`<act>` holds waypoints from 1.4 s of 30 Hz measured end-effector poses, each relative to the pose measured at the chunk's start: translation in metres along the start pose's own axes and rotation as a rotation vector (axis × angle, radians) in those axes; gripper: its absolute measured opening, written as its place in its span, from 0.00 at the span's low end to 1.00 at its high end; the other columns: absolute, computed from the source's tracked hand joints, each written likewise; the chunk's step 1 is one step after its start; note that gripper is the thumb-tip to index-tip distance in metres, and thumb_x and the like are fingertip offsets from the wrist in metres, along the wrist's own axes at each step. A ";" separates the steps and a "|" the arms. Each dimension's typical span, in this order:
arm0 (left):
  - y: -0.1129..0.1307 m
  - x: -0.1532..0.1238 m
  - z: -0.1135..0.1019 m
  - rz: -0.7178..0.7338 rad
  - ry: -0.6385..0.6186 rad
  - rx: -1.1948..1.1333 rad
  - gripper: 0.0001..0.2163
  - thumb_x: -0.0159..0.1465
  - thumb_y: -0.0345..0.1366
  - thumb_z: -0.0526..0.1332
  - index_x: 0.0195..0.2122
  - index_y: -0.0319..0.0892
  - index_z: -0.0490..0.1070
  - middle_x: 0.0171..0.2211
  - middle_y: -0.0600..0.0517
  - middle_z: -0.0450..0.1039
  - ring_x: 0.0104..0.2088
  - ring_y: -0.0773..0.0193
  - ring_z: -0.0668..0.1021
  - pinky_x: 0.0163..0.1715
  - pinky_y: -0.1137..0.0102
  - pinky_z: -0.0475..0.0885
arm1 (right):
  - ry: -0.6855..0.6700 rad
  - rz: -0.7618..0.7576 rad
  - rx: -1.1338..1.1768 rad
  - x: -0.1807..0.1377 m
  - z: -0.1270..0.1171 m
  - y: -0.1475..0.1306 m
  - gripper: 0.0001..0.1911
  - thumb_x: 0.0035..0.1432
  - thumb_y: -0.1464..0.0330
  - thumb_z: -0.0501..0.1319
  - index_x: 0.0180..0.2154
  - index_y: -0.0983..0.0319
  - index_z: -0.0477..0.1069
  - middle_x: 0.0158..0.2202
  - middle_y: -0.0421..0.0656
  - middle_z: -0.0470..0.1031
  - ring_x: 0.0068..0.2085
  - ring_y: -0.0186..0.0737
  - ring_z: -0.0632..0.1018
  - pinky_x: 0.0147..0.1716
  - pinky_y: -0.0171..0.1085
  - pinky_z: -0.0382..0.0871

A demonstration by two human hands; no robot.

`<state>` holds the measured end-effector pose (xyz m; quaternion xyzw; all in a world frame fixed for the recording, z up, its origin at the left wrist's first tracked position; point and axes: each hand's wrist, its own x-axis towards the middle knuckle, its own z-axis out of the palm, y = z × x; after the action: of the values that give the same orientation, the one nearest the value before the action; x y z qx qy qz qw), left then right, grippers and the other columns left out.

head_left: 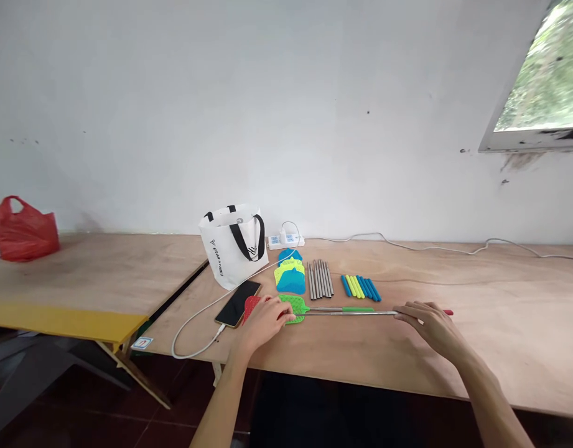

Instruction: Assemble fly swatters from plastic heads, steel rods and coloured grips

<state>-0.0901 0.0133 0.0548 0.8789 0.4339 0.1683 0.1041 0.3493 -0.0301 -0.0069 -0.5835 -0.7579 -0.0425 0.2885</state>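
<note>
A red fly swatter (pixel 250 305) with its metal rod drawn out long lies crosswise near the table's front edge. My left hand (pixel 266 318) is closed around the swatter where head and rod meet, covering much of the red mesh. At the other end, my right hand (pixel 428 323) grips the rod by the red handle, whose tip shows past the fingers. Just behind is a green fly swatter (pixel 293 303) with a short rod and green grip, partly overlapped by the red one. Farther back are blue and yellow swatter heads (pixel 290 283), several metal rods (pixel 320 280) and several blue and yellow handle grips (pixel 361 287).
A phone (pixel 238 303) on a white charging cable (pixel 183 356) lies left of the swatters. Behind it stands a white tote bag (pixel 232 249), beside a power strip (pixel 293 240) along the wall. A red plastic bag (pixel 25 230) sits on the neighbouring table (pixel 104 264), across a gap.
</note>
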 end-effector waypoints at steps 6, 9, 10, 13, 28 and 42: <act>0.045 0.028 0.038 0.218 0.077 -0.022 0.12 0.74 0.41 0.56 0.37 0.47 0.78 0.37 0.54 0.81 0.41 0.60 0.77 0.53 0.61 0.64 | -0.055 -0.161 0.013 0.005 0.003 -0.053 0.20 0.73 0.58 0.49 0.43 0.53 0.79 0.37 0.43 0.82 0.38 0.43 0.81 0.39 0.40 0.71; 0.072 0.037 0.062 0.295 0.094 0.022 0.14 0.74 0.41 0.56 0.33 0.43 0.75 0.33 0.50 0.78 0.38 0.59 0.76 0.50 0.61 0.67 | -0.071 -0.307 -0.073 0.010 0.018 -0.100 0.16 0.72 0.65 0.52 0.37 0.55 0.78 0.34 0.42 0.81 0.37 0.43 0.80 0.37 0.39 0.69; 0.075 0.038 0.065 0.288 0.098 0.008 0.14 0.74 0.42 0.57 0.33 0.43 0.74 0.32 0.51 0.78 0.39 0.58 0.76 0.49 0.62 0.68 | -0.066 -0.319 -0.092 0.011 0.023 -0.111 0.16 0.72 0.66 0.52 0.37 0.56 0.77 0.34 0.43 0.81 0.36 0.42 0.80 0.35 0.37 0.68; 0.070 0.035 0.062 0.256 0.118 -0.030 0.14 0.73 0.45 0.58 0.32 0.45 0.73 0.32 0.52 0.77 0.41 0.58 0.76 0.48 0.63 0.68 | 0.000 -0.312 -0.109 0.012 0.035 -0.127 0.18 0.74 0.65 0.49 0.36 0.57 0.76 0.33 0.42 0.80 0.32 0.39 0.79 0.29 0.35 0.64; 0.005 0.020 0.014 0.092 0.105 -0.074 0.15 0.72 0.46 0.59 0.31 0.46 0.76 0.34 0.55 0.79 0.43 0.58 0.76 0.46 0.65 0.67 | 0.136 -0.139 -0.190 0.005 0.001 -0.021 0.25 0.73 0.52 0.47 0.39 0.53 0.80 0.37 0.43 0.83 0.39 0.43 0.78 0.43 0.42 0.62; 0.009 0.011 0.004 0.063 0.192 -0.040 0.16 0.69 0.49 0.61 0.29 0.47 0.76 0.35 0.54 0.80 0.45 0.56 0.76 0.52 0.60 0.66 | 0.125 0.051 -0.105 -0.012 -0.016 0.028 0.28 0.68 0.42 0.48 0.39 0.49 0.80 0.39 0.40 0.82 0.41 0.45 0.80 0.42 0.43 0.68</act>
<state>-0.0759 0.0165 0.0559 0.8697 0.4108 0.2633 0.0743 0.3830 -0.0381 -0.0067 -0.6132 -0.7201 -0.1109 0.3053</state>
